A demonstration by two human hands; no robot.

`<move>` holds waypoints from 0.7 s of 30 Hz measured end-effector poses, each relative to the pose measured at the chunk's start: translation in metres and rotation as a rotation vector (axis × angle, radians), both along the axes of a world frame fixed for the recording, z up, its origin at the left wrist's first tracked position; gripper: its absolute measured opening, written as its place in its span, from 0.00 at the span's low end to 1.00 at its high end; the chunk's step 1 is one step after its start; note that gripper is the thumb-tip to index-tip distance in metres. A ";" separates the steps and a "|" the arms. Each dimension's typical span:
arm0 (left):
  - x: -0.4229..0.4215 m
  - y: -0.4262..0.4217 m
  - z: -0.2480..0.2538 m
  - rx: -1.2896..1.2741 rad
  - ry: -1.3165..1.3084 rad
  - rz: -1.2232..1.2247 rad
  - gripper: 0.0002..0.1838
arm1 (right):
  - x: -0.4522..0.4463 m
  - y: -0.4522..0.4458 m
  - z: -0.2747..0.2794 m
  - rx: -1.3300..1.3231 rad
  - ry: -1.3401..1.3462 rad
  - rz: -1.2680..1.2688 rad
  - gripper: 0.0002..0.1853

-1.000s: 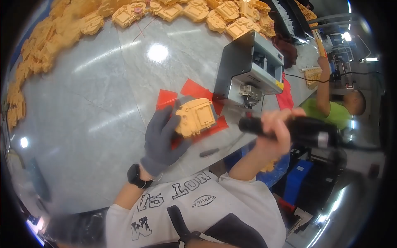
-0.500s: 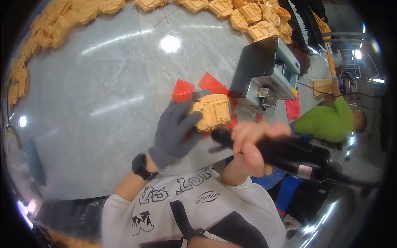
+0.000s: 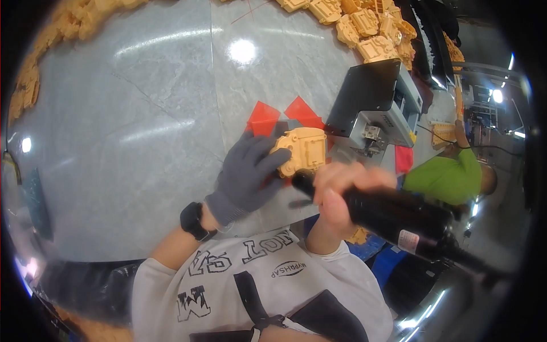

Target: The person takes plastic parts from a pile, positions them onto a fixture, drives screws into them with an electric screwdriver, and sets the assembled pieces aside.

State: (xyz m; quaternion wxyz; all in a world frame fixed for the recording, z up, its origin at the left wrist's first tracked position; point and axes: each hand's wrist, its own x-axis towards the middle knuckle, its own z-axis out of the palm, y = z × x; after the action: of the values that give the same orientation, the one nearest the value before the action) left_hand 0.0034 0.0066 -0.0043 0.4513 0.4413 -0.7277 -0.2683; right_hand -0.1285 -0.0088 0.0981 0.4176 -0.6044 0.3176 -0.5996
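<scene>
Holding a pale-orange plastic housing, grey-gloved left fingers sit near bare right fingers gripping a black cylindrical tool.

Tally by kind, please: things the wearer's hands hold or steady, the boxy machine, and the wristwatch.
Pale-orange moulded plastic housing, left hand: 1
Black cylindrical handheld tool, right hand: 1
Black-and-grey boxy machine: 1
Black wristwatch: 1
Total: 4
</scene>
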 end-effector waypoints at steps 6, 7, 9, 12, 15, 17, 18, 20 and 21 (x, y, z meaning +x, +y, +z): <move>0.000 0.002 -0.003 0.023 -0.001 -0.002 0.31 | -0.003 0.000 -0.001 0.039 -0.041 0.097 0.22; 0.000 0.001 -0.003 0.015 0.002 -0.001 0.31 | -0.004 0.000 -0.003 0.040 -0.057 0.077 0.22; 0.001 0.000 -0.001 0.015 -0.020 -0.004 0.31 | -0.006 0.000 -0.004 0.027 -0.072 0.038 0.22; -0.002 -0.001 0.002 0.021 -0.032 -0.015 0.31 | -0.013 0.001 -0.001 0.041 -0.102 0.054 0.22; -0.001 0.000 0.003 0.043 -0.037 -0.034 0.30 | -0.034 0.002 0.005 0.028 -0.112 0.133 0.22; -0.003 -0.001 0.002 0.058 -0.041 -0.045 0.30 | -0.059 0.003 0.013 -0.063 -0.303 -0.094 0.22; -0.003 -0.001 0.002 0.044 -0.035 -0.033 0.30 | -0.070 -0.001 0.022 -0.086 -0.297 -0.225 0.22; -0.004 -0.001 0.002 0.039 -0.046 -0.027 0.30 | -0.094 -0.019 0.032 -0.135 -0.285 -0.451 0.22; -0.004 -0.002 0.003 0.032 -0.046 -0.031 0.30 | -0.103 -0.029 0.033 -0.157 -0.281 -0.544 0.21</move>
State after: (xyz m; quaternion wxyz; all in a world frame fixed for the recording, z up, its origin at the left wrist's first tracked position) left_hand -0.0007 0.0050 -0.0016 0.4232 0.4434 -0.7401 -0.2766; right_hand -0.2313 -0.0376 0.1316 0.2337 -0.4391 0.3594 -0.7896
